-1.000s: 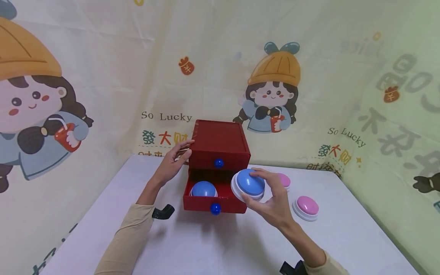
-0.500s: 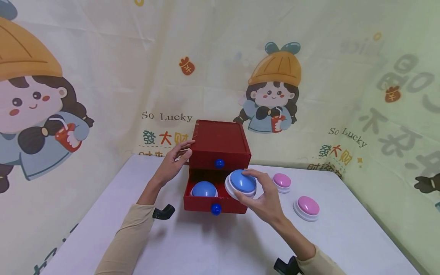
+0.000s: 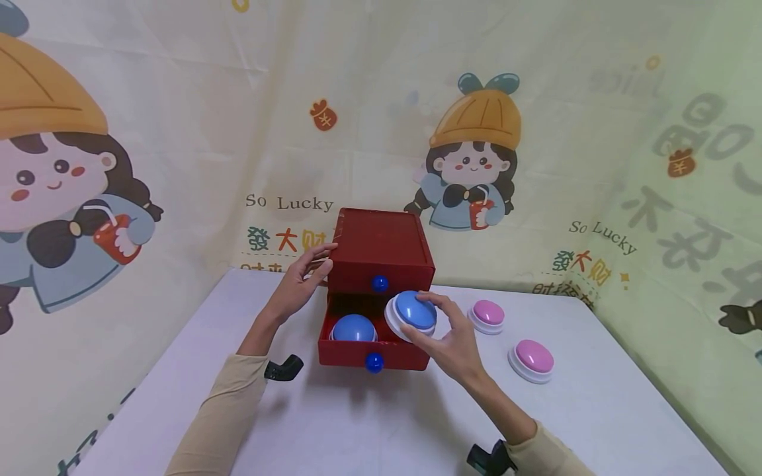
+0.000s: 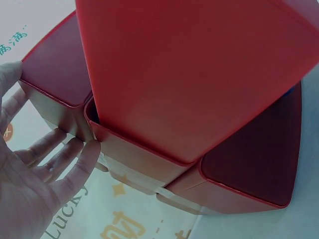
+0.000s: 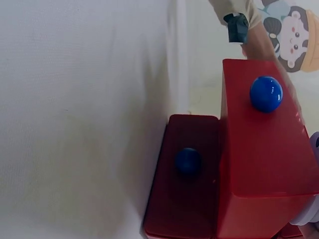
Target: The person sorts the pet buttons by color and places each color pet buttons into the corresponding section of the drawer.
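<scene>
Smooth Red, Rounded Blue

A boxy red cabinet (image 3: 381, 243) stands, its lower drawer (image 3: 342, 354) out toward six o'clock. The left hand (image 3: 297, 283), loosely spread, touches the nine o'clock side. The right hand (image 3: 455, 344) pinches a tilted, white-based blue dome (image 3: 415, 309) over the drawer's three o'clock end; a matching dome (image 3: 354, 327) sits inside at nine. Glossy spherical knobs (image 3: 374, 362) stud both fronts.
</scene>
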The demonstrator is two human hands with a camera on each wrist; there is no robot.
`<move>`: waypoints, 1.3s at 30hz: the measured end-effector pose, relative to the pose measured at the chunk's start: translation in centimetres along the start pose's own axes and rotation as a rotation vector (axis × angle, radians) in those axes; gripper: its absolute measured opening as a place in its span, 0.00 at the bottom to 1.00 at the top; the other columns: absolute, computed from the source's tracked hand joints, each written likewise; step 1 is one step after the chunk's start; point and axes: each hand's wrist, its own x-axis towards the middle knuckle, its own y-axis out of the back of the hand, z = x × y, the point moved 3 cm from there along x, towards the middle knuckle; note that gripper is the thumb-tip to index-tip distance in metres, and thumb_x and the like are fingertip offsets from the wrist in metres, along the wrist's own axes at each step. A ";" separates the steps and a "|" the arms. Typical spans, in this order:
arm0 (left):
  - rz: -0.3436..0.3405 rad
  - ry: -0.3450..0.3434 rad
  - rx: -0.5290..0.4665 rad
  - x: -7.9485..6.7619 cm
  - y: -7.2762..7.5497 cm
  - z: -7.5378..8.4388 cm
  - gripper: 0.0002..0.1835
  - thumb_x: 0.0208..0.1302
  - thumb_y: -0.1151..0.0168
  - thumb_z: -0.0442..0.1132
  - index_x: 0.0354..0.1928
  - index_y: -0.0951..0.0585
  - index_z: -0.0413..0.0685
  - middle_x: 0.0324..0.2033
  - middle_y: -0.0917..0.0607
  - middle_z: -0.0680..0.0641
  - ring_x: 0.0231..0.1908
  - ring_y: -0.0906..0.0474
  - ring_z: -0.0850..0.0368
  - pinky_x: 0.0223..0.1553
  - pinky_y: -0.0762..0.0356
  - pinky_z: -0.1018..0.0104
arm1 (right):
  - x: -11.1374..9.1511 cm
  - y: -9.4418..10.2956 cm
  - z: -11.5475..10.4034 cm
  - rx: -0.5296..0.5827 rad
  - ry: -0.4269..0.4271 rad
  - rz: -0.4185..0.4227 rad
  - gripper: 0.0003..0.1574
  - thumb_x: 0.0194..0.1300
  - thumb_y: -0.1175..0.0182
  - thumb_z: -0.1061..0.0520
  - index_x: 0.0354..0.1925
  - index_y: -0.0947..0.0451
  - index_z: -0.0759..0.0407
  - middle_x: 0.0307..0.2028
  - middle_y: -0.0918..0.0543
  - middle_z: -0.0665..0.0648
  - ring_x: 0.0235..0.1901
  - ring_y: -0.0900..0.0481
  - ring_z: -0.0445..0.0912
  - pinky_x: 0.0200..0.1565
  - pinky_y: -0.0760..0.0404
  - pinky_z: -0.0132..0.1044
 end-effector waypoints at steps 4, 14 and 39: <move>0.003 0.003 0.005 0.0 0.0 0.0 0.26 0.78 0.44 0.46 0.75 0.32 0.58 0.71 0.29 0.46 0.66 0.28 0.44 0.57 0.20 0.42 | 0.1 -0.3 0.2 0.004 -0.012 -0.004 0.38 0.55 0.22 0.48 0.63 0.23 0.42 0.64 0.22 0.53 0.64 0.26 0.56 0.54 0.17 0.57; -0.005 -0.008 0.003 0.0 0.1 -0.1 0.26 0.78 0.45 0.46 0.75 0.32 0.59 0.71 0.29 0.47 0.66 0.28 0.44 0.57 0.20 0.42 | 0.1 -1.0 0.8 -0.002 0.013 -0.034 0.39 0.56 0.22 0.50 0.64 0.24 0.41 0.67 0.25 0.53 0.67 0.29 0.56 0.56 0.18 0.58; -0.013 -0.022 0.003 0.1 0.2 -0.2 0.26 0.78 0.46 0.46 0.75 0.32 0.57 0.70 0.28 0.46 0.65 0.28 0.44 0.56 0.18 0.46 | -0.3 -1.3 1.1 -0.033 0.031 -0.047 0.35 0.59 0.24 0.51 0.62 0.24 0.52 0.62 0.19 0.54 0.66 0.26 0.55 0.60 0.22 0.59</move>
